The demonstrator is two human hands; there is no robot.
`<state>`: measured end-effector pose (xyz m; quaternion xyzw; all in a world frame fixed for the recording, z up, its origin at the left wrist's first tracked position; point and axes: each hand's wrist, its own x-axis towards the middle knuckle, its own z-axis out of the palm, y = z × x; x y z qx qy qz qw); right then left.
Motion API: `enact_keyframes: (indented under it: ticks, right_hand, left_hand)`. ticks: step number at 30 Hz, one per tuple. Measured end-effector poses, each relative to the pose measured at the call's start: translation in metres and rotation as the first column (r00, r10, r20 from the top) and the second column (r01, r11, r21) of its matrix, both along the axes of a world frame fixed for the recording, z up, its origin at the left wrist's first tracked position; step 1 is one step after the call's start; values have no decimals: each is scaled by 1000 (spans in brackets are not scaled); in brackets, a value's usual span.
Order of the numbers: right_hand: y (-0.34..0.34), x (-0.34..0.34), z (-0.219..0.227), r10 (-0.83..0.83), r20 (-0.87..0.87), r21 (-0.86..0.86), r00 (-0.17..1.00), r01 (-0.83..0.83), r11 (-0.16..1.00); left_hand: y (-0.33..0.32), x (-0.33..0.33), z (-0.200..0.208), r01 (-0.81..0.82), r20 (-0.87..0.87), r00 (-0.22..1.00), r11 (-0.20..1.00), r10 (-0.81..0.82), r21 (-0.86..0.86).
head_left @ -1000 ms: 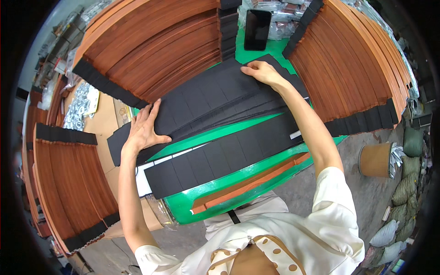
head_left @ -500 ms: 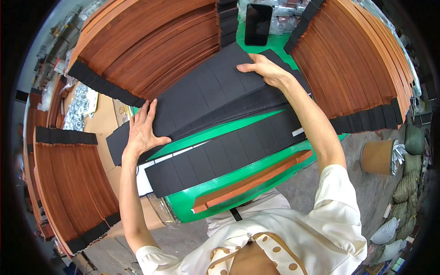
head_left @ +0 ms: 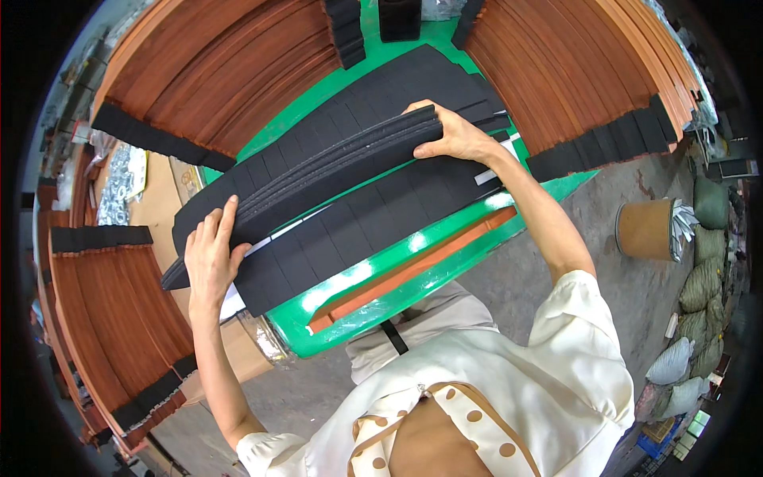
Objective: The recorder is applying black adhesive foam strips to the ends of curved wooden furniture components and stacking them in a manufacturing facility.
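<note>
Tipped onto edge since moments ago, black strips [head_left: 342,179] span the green table [head_left: 298,338], left hand [head_left: 208,258] and right hand [head_left: 461,137] clasping them between thumb and bent fingers, best kept evenly aligned.

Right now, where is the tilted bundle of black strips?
In the head view, the black bundle lies across the green table beyond a flat black row, with the left hand at its left end and the right hand gripping its right.

Left grip [head_left: 210,258] and right grip [head_left: 457,140] hold black strips [head_left: 346,164] over a green table [head_left: 296,340].
</note>
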<state>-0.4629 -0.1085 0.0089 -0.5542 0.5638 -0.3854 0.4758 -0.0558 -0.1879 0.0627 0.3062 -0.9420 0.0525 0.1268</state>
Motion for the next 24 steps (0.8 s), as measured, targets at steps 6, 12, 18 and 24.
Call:
enact_keyframes:
  ticks: [6,12,18,24]
  right_hand:
    - [3,4,-1,-121,147,-130,982,140,982]
    - [33,-20,32,-126,415,-134,901,197,971]
    - [56,-19,7,122,-514,-89,849,-194,977]
    - [38,52,1,335,-791,34,511,-510,860]
  left_hand:
    - [0,16,5,-43,-87,995,991,54,129]
    - [5,13,49,-40,-189,974,919,123,393]
    - [7,89,44,-234,-286,813,734,508,638]
    - [21,115,75,-330,-383,742,797,550,506]
